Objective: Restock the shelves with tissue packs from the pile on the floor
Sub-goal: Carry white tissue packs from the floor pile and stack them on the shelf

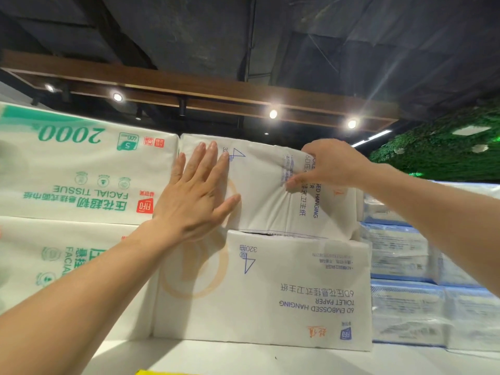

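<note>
A white tissue pack with blue print (pixel 266 193) lies upside down on top of a second, identical pack (pixel 270 290), which stands on the white top shelf (pixel 243 358). My left hand (pixel 196 196) presses flat on the upper pack's left front, fingers straight and spread. My right hand (pixel 328 165) pinches the wrapper of the same pack near its right end, and the plastic wrinkles under my thumb. The upper pack sits slightly to the right of the lower one.
Green-printed facial tissue packs (pixel 81 169) are stacked two high directly to the left. Blue-wrapped packs (pixel 405 266) fill the shelf to the right. Above hang a wooden light rail (pixel 205 96) and a dark ceiling, with a green plant wall (pixel 443 147) at far right.
</note>
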Tool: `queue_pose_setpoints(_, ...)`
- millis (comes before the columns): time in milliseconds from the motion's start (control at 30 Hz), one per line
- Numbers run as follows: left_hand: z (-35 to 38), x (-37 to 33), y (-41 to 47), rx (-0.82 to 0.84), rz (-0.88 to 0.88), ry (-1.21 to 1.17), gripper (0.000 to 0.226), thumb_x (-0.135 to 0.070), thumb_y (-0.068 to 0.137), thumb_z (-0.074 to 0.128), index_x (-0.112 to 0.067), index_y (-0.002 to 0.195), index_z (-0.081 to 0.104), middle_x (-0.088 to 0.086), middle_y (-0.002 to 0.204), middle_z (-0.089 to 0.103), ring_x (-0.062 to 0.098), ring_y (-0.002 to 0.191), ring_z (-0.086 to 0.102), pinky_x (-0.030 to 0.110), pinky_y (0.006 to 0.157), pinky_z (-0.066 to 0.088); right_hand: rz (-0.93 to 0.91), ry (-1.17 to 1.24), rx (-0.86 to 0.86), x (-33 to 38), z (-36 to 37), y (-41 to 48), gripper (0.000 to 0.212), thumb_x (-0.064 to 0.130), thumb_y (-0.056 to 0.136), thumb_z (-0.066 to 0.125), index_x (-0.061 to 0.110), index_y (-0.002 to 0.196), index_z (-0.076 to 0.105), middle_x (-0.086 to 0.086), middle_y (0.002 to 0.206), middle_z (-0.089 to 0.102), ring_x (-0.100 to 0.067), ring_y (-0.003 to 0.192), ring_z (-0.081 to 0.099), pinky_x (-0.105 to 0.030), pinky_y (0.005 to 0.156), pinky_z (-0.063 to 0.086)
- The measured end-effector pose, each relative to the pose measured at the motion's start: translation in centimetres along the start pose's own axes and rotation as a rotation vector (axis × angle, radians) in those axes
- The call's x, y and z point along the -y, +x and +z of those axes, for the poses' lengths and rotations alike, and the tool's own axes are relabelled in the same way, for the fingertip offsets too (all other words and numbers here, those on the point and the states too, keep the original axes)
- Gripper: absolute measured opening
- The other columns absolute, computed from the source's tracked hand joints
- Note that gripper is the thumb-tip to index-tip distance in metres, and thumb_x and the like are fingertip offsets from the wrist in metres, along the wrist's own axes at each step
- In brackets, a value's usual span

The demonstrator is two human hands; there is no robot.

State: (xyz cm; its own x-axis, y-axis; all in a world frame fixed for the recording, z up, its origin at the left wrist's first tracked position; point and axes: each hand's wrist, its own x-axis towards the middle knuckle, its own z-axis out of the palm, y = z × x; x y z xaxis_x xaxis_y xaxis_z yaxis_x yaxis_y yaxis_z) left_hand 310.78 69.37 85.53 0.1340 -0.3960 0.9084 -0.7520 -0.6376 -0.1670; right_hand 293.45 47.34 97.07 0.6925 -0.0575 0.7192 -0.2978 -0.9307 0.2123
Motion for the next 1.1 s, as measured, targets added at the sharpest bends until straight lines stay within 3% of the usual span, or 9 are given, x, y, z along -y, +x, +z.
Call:
queue_pose_setpoints(167, 0.1, 0.1, -0.3, 0.019, 0.023, -0.004, 0.082, -0.069, 0.094, 0.008, -0.024, 0.159, -0.011, 0.001, 0.165, -0.022, 0.017, 0.150, -0.026, 0.049, 0.123, -0.010, 0.042, -0.049, 0.082, 0.0, -0.5, -0.8, 0.080, 0.092, 0.054, 0.061, 0.020, 0.090, 0.061, 0.003, 0.087, 0.065, -0.019, 0.081, 0.062, -0.041, 0.077, 0.051)
queue_pose_setpoints(233, -0.1, 0.2, -0.6, 0.023, 0.027, -0.010, 0.082, -0.070, 0.094, 0.010, -0.026, 0.159, -0.012, 0.000, 0.165, -0.022, 0.017, 0.150, -0.026, 0.048, 0.124, -0.010, 0.021, -0.096, 0.098, -0.2, -0.2, -1.2, 0.096, 0.102, 0.051, 0.045, 0.030, 0.112, 0.062, 0.005, 0.107, 0.068, -0.022, 0.102, 0.065, -0.048, 0.093, 0.051)
queue_pose_setpoints(300, -0.6, 0.5, -0.9, 0.043, 0.033, 0.006, 0.083, -0.074, 0.093, 0.008, -0.029, 0.158, -0.015, 0.000, 0.165, -0.024, 0.018, 0.150, -0.028, 0.048, 0.124, -0.011, 0.015, -0.163, 0.103, -0.5, -0.5, -1.4, 0.117, 0.103, 0.054, 0.036, 0.034, 0.150, 0.041, 0.001, 0.150, 0.052, -0.028, 0.140, 0.046, -0.062, 0.117, 0.029)
queue_pose_setpoints(367, -1.5, 0.4, -1.2, 0.080, 0.025, 0.029, 0.086, -0.078, 0.089, 0.004, -0.030, 0.158, -0.016, 0.001, 0.164, -0.026, 0.019, 0.149, -0.029, 0.048, 0.123, -0.011, 0.023, -0.167, 0.067, -0.5, -1.7, -2.2, 0.129, 0.103, 0.057, 0.031, 0.028, 0.161, 0.019, 0.000, 0.166, 0.028, -0.026, 0.153, 0.024, -0.067, 0.121, 0.012)
queue_pose_setpoints(533, -4.8, -2.2, -1.9, 0.215, 0.104, -0.014, 0.093, -0.085, 0.082, 0.000, -0.033, 0.158, -0.013, 0.000, 0.165, -0.022, 0.019, 0.150, -0.025, 0.049, 0.124, -0.010, 0.021, -0.222, 0.042, 0.7, -4.3, -7.7, 0.125, 0.101, 0.065, 0.025, 0.025, 0.162, 0.012, -0.004, 0.169, 0.018, -0.026, 0.156, 0.013, -0.064, 0.122, 0.014)
queue_pose_setpoints(667, -6.7, -5.8, -3.9, 0.342, 0.196, -0.147, 0.095, -0.089, 0.079, 0.003, -0.037, 0.157, -0.011, -0.004, 0.165, -0.017, 0.015, 0.152, -0.018, 0.045, 0.124, -0.008, 0.057, -0.163, 0.095, 1.8, -5.4, -14.5, 0.115, 0.098, 0.069, 0.026, 0.027, 0.159, 0.025, -0.003, 0.161, 0.034, -0.028, 0.148, 0.032, -0.055, 0.118, 0.030)
queue_pose_setpoints(800, -7.6, -10.5, -7.0, 0.425, 0.268, -0.311, 0.093, -0.090, 0.079, 0.006, -0.042, 0.157, -0.008, -0.008, 0.167, -0.009, 0.009, 0.153, -0.010, 0.040, 0.124, -0.006, 0.189, -0.057, 0.204, 1.7, -5.9, -22.8, 0.100, 0.083, 0.078, 0.035, 0.026, 0.160, 0.026, 0.001, 0.165, 0.031, -0.021, 0.151, 0.028, -0.043, 0.122, 0.025)
queue_pose_setpoints(1033, -12.3, -24.4, -12.4, 0.517, 0.356, -0.659, 0.097, -0.089, 0.073, 0.012, -0.042, 0.158, 0.003, -0.009, 0.168, 0.005, 0.007, 0.153, 0.002, 0.032, 0.125, 0.000, 0.392, 0.025, 0.263, -0.8, -8.2, -38.7, 0.091, 0.077, 0.085, 0.041, 0.021, 0.157, 0.035, -0.002, 0.162, 0.037, -0.020, 0.149, 0.030, -0.034, 0.123, 0.022)
queue_pose_setpoints(1100, -13.7, -29.8, -14.6, 0.553, 0.404, -0.767, 0.098, -0.089, 0.072, 0.015, -0.042, 0.158, 0.005, -0.011, 0.167, 0.007, 0.006, 0.153, 0.004, 0.033, 0.126, 0.003, 0.479, 0.035, 0.300, -2.1, -9.3, -44.4, 0.102, 0.089, 0.079, 0.034, 0.019, 0.153, 0.042, -0.006, 0.157, 0.044, -0.023, 0.146, 0.037, -0.040, 0.121, 0.029)
